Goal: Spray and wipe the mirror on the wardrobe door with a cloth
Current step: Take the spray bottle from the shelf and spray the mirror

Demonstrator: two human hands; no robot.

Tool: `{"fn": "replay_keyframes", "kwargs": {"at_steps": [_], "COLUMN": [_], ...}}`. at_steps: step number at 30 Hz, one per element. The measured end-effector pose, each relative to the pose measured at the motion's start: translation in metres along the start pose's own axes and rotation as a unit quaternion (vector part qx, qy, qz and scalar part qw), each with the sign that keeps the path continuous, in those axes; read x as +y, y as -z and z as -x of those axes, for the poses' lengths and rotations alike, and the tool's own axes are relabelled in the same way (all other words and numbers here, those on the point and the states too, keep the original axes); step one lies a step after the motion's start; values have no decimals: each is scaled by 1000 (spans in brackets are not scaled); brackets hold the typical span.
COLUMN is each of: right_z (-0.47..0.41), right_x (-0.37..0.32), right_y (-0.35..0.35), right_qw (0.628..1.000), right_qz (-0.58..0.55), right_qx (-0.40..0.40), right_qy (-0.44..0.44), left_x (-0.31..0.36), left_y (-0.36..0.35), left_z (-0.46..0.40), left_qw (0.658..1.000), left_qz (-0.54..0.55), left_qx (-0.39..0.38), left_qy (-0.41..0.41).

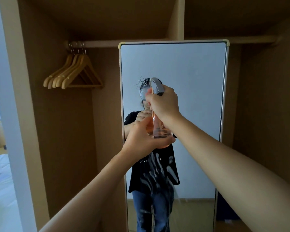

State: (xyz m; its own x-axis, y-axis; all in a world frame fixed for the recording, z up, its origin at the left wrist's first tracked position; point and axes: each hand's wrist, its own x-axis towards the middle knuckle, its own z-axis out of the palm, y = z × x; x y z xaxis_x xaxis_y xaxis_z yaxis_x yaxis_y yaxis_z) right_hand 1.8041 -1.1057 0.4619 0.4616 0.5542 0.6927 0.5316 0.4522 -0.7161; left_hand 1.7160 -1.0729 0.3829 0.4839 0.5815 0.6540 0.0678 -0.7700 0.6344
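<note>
A tall mirror (191, 67) with a pale frame stands inside the open wardrobe. Close in front of it I hold up a clear spray bottle (157, 129) with orange liquid and a grey trigger head. My right hand (164, 104) is wrapped around the trigger and neck. My left hand (146, 139) cups the bottle's base from below. Fine droplets spread on the glass near the nozzle, and white streaks (157, 174) run down the lower mirror. No cloth is in view.
Several wooden hangers (74, 74) hang from the rail at the left. Wardrobe panels (264, 97) flank the mirror on both sides. A bed with white sheets (0, 185) shows at the far left. The mirror reflects a person in a black top and jeans.
</note>
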Motion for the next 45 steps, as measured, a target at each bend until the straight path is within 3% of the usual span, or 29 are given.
{"fn": "replay_keyframes", "kwargs": {"at_steps": [11, 32, 45], "right_z": [-7, -10, -6], "right_x": [8, 22, 24], "right_y": [8, 52, 83], "right_qw": [997, 994, 992], "right_qz": [62, 28, 67], "right_qx": [43, 92, 99], "right_qy": [-29, -45, -45], "left_x": [1, 17, 31], "left_y": [-18, -55, -77], "left_z": [-4, -13, -12], "left_qw": [1000, 997, 995], "left_qz": [10, 43, 57], "left_qx": [-12, -59, -80], "left_qy": [-3, -19, -21]}}
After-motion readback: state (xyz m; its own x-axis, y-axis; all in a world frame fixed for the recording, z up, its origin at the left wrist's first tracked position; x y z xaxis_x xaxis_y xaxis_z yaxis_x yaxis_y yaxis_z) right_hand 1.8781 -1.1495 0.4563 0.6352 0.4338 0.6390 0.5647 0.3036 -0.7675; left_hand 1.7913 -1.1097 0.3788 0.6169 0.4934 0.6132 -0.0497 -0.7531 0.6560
